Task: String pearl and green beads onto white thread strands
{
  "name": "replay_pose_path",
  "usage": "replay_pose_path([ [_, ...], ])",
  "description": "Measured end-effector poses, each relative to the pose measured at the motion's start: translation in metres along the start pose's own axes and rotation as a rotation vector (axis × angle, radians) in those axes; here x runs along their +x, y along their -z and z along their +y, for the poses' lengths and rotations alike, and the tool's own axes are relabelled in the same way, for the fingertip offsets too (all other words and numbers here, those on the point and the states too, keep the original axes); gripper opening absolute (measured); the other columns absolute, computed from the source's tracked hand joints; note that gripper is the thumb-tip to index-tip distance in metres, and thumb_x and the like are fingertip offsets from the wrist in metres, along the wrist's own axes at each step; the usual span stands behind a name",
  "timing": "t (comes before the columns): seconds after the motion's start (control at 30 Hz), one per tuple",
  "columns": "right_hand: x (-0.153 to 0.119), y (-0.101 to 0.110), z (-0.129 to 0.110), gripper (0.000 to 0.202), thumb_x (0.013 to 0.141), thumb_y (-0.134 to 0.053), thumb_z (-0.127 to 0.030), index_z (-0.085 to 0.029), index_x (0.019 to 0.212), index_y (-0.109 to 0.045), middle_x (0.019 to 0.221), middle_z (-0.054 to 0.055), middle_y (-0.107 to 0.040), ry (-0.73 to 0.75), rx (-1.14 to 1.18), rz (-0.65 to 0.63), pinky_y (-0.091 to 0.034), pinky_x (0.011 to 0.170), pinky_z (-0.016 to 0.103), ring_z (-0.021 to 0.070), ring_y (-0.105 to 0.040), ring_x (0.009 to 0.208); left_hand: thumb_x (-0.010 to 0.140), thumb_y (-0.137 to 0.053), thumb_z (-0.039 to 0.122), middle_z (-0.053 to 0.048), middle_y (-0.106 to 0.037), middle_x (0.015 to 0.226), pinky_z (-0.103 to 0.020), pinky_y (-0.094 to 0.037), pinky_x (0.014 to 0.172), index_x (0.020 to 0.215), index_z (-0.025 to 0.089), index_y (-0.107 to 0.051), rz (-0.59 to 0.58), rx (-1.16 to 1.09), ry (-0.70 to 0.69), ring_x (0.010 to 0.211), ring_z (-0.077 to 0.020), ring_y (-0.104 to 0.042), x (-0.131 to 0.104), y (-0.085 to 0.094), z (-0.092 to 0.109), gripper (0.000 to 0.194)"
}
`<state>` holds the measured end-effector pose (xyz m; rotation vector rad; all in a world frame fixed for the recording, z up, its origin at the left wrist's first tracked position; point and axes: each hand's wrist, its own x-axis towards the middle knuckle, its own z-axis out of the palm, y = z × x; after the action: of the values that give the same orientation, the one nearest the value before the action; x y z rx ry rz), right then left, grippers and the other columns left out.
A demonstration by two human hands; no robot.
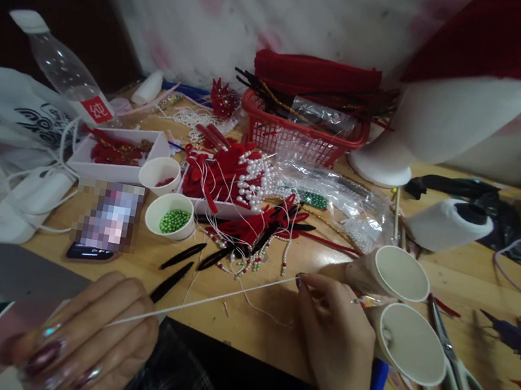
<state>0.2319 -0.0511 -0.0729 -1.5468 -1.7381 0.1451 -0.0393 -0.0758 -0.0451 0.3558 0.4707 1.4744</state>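
A white thread (223, 296) stretches taut between my two hands over the table's front edge. My left hand (91, 340), at the lower left, is curled with the thread running across its fingers. At the right, my right hand (334, 334) pinches the thread's other end between thumb and forefinger. Just beyond the thread lie red fuzzy pieces (254, 230) with black leaf shapes (183, 255) and strings of small beads. A paper cup of green beads (175, 221) stands left of them, beside a cup with red bits (160, 175).
Two paper cups (402, 274) and large scissors (458, 388) are right of my right hand. A phone (108, 223), power strip (23, 205) and bottle (66, 69) occupy the left. Behind are a red basket (294, 141), thread cone (445, 224) and white mannequin head (453, 121).
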Motion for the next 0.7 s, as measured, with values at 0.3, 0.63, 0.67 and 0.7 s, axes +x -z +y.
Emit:
replay_pose_path([
  [0.3, -0.002, 0.004, -0.004, 0.013, 0.100, -0.055, -0.018, -0.018, 0.107, -0.066, 0.104, 0.008, -0.071, -0.010, -0.018, -0.074, -0.052, 0.079, 0.033, 0.0217, -0.067, 0.094, 0.068, -0.091, 0.037, 0.003, -0.044, 0.058, -0.022, -0.047, 0.051, 0.060, 0.024, -0.070, -0.101, 0.396, -0.031, 0.052, -0.0098, -0.045, 0.015, -0.029, -0.014, 0.027],
  [0.63, -0.011, 0.015, -0.053, 0.031, 0.109, -0.038, -0.047, -0.025, 0.117, -0.058, 0.096, 0.002, -0.072, 0.232, 0.639, -0.284, -0.053, 0.095, 0.033, 0.0171, -0.069, 0.094, 0.085, -0.080, 0.028, 0.001, -0.058, 0.086, -0.022, -0.051, 0.067, 0.082, 0.025, -0.077, -0.391, 1.140, -0.444, 0.077, -0.0116, -0.060, 0.008, -0.038, -0.037, 0.006],
  [0.67, -0.015, 0.013, -0.056, 0.032, 0.108, -0.038, -0.049, -0.025, 0.114, -0.059, 0.090, 0.001, -0.071, 0.211, 0.715, -0.320, -0.056, 0.088, 0.031, 0.0163, -0.069, 0.087, 0.087, -0.079, 0.027, 0.001, -0.058, 0.087, -0.022, -0.052, 0.068, 0.085, 0.027, -0.077, -0.390, 1.153, -0.433, 0.078, -0.0119, -0.060, 0.007, -0.038, -0.038, 0.002],
  [0.7, -0.019, 0.010, -0.058, 0.032, 0.108, -0.039, -0.049, -0.025, 0.109, -0.059, 0.084, 0.001, -0.069, 0.161, 0.769, -0.348, -0.056, 0.078, 0.028, 0.0156, -0.069, 0.080, 0.088, -0.077, 0.028, 0.001, -0.058, 0.087, -0.023, -0.052, 0.068, 0.088, 0.028, -0.078, -0.392, 1.166, -0.419, 0.079, -0.0123, -0.060, 0.006, -0.038, -0.039, 0.001],
])
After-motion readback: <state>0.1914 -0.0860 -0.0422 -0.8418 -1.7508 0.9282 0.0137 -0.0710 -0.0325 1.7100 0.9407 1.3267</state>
